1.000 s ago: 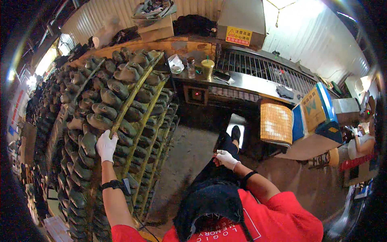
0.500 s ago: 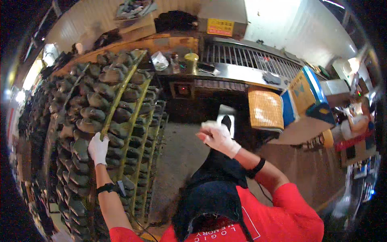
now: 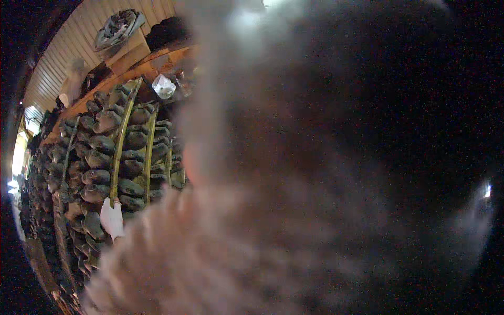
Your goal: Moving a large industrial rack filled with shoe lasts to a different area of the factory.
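Since a moment ago most of the view has been covered by a blurred, close mass, likely the raised right hand; its grip cannot be told. The left hand (image 3: pixel 112 218), white-gloved, is kept closed around a yellow rail (image 3: pixel 116 152) of the rack, among rows of grey-green shoe lasts (image 3: pixel 98 159)

A large blurred shape (image 3: pixel 325 173), close to the lens, covers the centre and right of the view; its kind cannot be told; the right hand is hidden; the left hand (image 3: pixel 112 218) shows only as a small white glove against the rack (image 3: pixel 118 142); its grip is unclear.
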Demonstrator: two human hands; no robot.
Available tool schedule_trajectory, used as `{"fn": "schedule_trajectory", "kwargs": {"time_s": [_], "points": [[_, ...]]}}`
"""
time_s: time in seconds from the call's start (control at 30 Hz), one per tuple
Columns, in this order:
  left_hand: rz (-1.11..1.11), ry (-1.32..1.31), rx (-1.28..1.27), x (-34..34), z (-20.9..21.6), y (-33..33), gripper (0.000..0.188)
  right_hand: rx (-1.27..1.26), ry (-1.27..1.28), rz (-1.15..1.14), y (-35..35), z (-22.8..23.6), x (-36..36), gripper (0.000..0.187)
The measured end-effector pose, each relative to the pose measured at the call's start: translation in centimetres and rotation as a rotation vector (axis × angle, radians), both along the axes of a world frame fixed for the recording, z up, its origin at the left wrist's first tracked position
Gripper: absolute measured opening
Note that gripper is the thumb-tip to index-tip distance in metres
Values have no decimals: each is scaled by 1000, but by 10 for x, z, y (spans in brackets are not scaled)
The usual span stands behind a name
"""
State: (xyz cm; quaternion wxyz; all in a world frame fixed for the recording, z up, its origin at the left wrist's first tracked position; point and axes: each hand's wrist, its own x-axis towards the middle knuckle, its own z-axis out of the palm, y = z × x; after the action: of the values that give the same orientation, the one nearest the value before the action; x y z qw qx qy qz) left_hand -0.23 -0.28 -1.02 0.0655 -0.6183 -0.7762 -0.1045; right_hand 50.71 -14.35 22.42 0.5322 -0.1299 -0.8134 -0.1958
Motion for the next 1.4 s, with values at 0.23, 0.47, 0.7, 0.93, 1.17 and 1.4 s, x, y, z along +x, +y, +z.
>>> {"fn": "schedule_trajectory", "kwargs": {"time_s": [0.23, 0.47, 0.7, 0.93, 1.17, 1.4], "points": [[-51, 93, -5, -23, -13, 5, 51, -165, 83, 6, -3, -8, 3, 64], [-89, 123, 36, -11, -9, 5, 46, -534, 285, 56, -4, -40, 19, 63], [-76, 121, 7, 0, 5, 1, 48, -921, 504, 175, -17, -78, 28, 63], [58, 0, -81, 18, 17, -5, 54, -1206, 598, 298, -32, -120, 30, 63], [26, 27, -49, 14, 15, -6, 54, -1361, 607, 357, -27, -144, 17, 62], [48, 25, -31, 9, 12, -7, 54, -1485, 622, 282, -17, -180, 15, 62]]}}
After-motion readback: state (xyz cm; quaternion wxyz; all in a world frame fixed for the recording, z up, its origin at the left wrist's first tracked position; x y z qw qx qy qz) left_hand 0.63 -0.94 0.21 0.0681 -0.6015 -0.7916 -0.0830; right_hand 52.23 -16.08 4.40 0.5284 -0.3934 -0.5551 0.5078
